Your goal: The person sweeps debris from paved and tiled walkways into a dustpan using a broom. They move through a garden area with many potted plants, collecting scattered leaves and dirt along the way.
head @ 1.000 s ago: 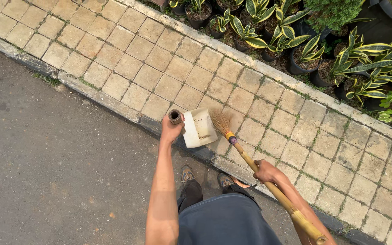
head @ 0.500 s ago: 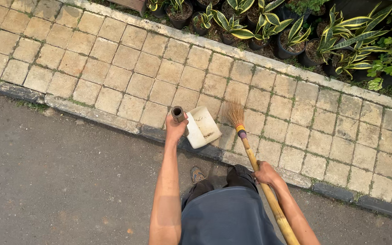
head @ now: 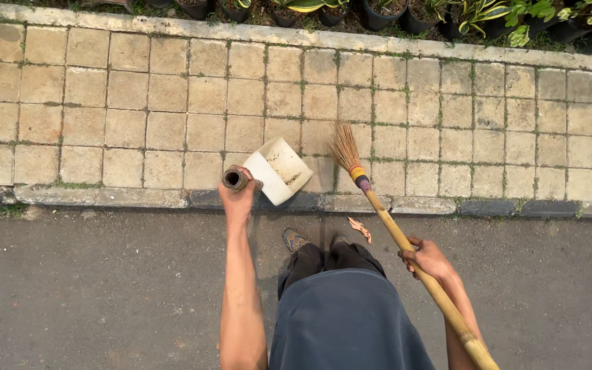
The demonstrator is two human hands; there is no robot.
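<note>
Two hands at work over a kerb: left hand (head: pixel 238 199) closed around the dark tubular handle (head: pixel 234 179) of a white dustpan (head: pixel 279 169), which is held tilted over the kerb (head: pixel 138 198) where the tiled pavement (head: pixel 138 103) meets the asphalt (head: pixel 90 288). Right hand (head: pixel 427 258) gripping a bamboo broom (head: pixel 392 226) partway along its shaft, bristles (head: pixel 344 146) splayed on the tiles just right of the dustpan. One dry leaf (head: pixel 360 228) on the asphalt beside the person's feet; potted plants (head: pixel 447 14) lined beyond the far edge of the paving.
</note>
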